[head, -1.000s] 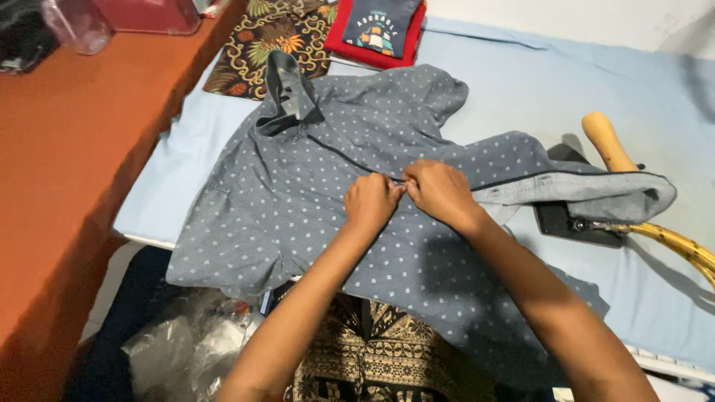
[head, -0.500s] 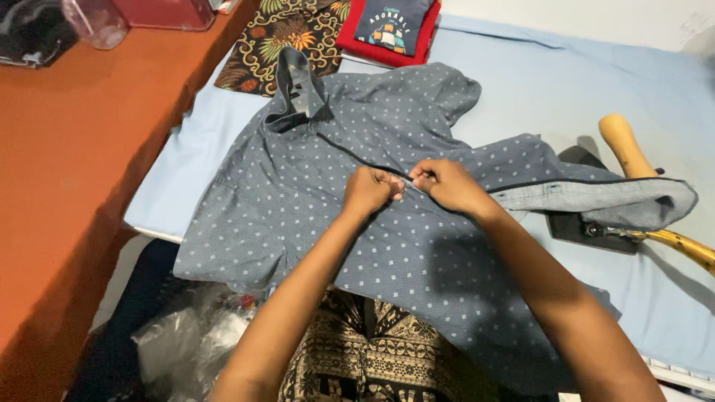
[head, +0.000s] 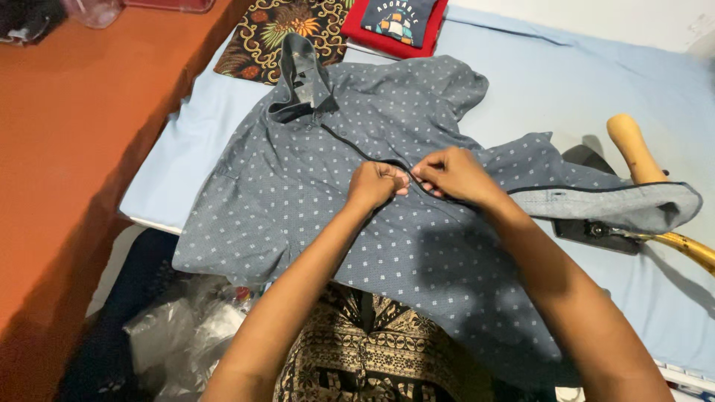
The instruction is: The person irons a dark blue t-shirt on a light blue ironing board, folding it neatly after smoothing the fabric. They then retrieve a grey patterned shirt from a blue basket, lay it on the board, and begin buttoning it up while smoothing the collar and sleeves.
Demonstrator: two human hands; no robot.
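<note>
Pinching the grey dotted shirt (head: 313, 193)'s front edges at mid-chest, left hand (head: 376, 183) and right hand (head: 454, 173) both closed on cloth | hands barely moved since earlier | can't see my fingertips or any button, iron (head: 633, 160) half-hidden under its sleeve

Iron (head: 596, 227) half under shirt sleeve (head: 618, 205)

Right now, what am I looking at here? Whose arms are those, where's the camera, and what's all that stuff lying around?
No machine: these are a person's bare arms, filmed by a camera on their head looking down. The left hand and right hand pinch the front edges of a grey dotted shirt at its middle. The shirt lies spread on a light-blue padded surface. To the right sits an iron with a wooden handle. At the top lie a patterned cloth and a red folded garment.
</note>
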